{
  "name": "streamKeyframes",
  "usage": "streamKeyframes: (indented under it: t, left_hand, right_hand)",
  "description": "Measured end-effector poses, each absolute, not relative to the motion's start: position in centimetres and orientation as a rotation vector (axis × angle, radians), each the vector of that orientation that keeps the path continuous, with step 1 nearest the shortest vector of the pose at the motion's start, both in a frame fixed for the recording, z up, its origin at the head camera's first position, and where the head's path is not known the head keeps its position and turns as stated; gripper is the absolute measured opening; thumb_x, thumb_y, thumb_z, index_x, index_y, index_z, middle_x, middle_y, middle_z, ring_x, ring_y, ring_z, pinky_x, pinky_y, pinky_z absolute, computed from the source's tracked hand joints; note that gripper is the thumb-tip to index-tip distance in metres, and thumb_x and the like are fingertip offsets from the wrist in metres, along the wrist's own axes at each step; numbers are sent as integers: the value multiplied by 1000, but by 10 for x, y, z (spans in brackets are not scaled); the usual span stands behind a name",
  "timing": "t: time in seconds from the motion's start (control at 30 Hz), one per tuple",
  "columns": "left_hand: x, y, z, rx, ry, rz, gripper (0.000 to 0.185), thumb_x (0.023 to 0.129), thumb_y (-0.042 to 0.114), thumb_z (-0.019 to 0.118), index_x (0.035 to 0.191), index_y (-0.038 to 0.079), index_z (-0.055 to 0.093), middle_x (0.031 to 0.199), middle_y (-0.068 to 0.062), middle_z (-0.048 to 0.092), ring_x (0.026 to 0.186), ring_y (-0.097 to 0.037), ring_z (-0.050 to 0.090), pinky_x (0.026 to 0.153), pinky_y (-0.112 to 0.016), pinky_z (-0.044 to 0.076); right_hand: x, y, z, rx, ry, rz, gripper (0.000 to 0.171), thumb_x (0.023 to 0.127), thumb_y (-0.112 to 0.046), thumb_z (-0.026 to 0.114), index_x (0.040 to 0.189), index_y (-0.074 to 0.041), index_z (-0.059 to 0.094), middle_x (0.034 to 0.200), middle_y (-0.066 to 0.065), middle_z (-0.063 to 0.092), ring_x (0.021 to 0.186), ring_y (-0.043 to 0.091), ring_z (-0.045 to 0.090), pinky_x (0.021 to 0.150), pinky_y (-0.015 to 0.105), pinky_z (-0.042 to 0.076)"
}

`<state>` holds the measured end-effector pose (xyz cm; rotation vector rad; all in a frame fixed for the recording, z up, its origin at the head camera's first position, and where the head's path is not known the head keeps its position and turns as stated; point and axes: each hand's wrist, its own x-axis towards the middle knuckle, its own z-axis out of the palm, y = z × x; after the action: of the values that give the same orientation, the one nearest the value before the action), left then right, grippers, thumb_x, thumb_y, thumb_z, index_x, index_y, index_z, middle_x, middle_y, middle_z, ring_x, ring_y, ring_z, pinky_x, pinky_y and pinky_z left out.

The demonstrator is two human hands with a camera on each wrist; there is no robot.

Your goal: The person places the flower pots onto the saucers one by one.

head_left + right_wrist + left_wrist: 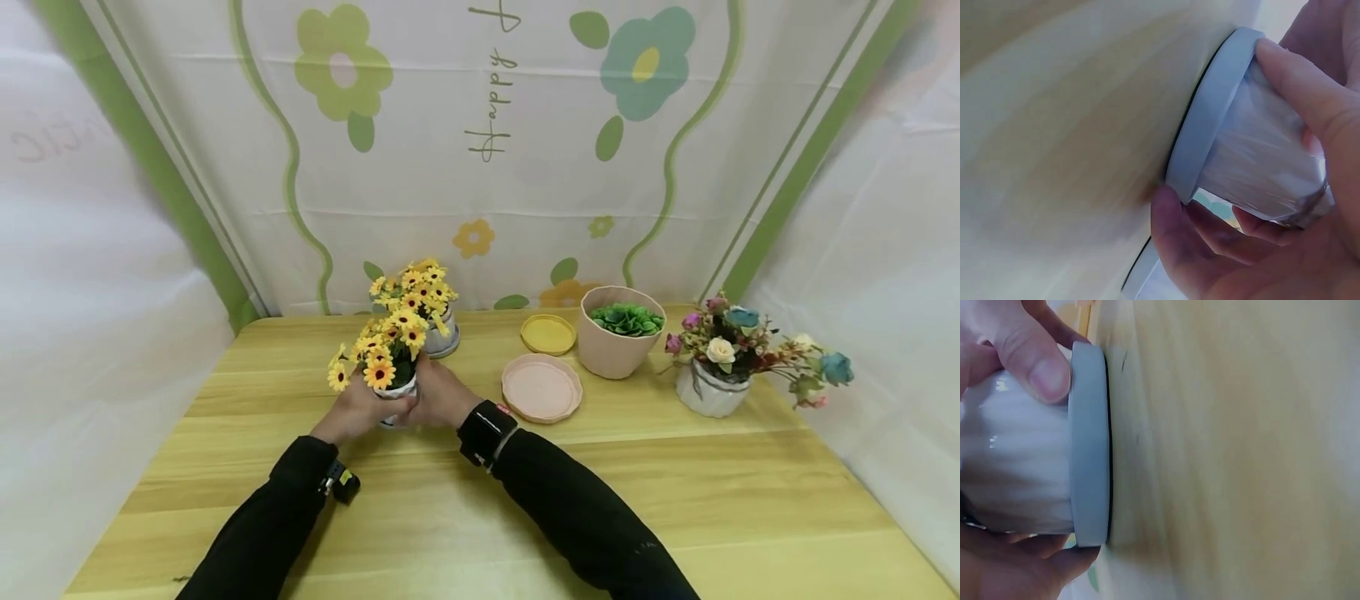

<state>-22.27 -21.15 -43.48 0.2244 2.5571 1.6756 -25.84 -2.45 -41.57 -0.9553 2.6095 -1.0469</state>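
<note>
Both hands wrap a small white ribbed pot [397, 393] of yellow daisy-like flowers [378, 350] that stands on the wooden table [480, 500]. My left hand [358, 410] grips it from the left, my right hand [441, 397] from the right. In the left wrist view the pot [1016, 469] sits on a grey saucer [1088, 444] that lies flat on the table, with the thumb [1035, 359] on the pot's side. The right wrist view shows the same saucer [1207, 119] and pot [1266, 156] with fingers [1300, 87] curled round them.
A second pot of yellow flowers [423, 300] stands just behind. To the right lie a yellow saucer [548, 333] and a pink saucer [542, 387], a pink pot of green succulents [621, 330] and a white pot of mixed roses [723, 367]. A flowered cloth backdrop [480, 125] closes off the back.
</note>
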Motion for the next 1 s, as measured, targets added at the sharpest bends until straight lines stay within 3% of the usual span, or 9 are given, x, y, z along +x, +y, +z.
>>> streamKeyframes:
  t: [0.4,0.7,0.9,1.0]
  left_hand:
    - [-242,-224,-433,158,2607,1586,90,89,23,86,160,10,33,157,-17,48,146,-37,48,121,-53,43]
    - [-255,-232,-433,113,2634,1541,92,90,29,85,163,9,32,160,-18,46,147,-38,48,122,-53,44]
    - [-265,-235,-432,64,2643,1533,95,90,29,85,164,8,29,161,-20,44,148,-40,46,122,-54,43]
    - [-269,-238,-432,24,2644,1512,101,91,33,85,165,4,23,162,-23,42,148,-41,45,122,-54,43]
  right_hand:
    - [-275,-40,-417,-900,2655,-986,125,75,-18,98,168,-9,15,163,17,46,149,28,48,127,34,39]
    - [-291,-51,-421,-818,2666,-908,132,78,-29,97,170,-6,5,152,20,57,123,26,66,100,32,56]
    - [-297,-54,-420,-804,2674,-891,128,82,-32,94,170,-7,5,152,21,57,132,29,63,102,33,55]
    - [-300,-56,-419,-777,2658,-892,129,84,-32,92,170,-7,0,128,15,71,109,23,70,89,30,55]
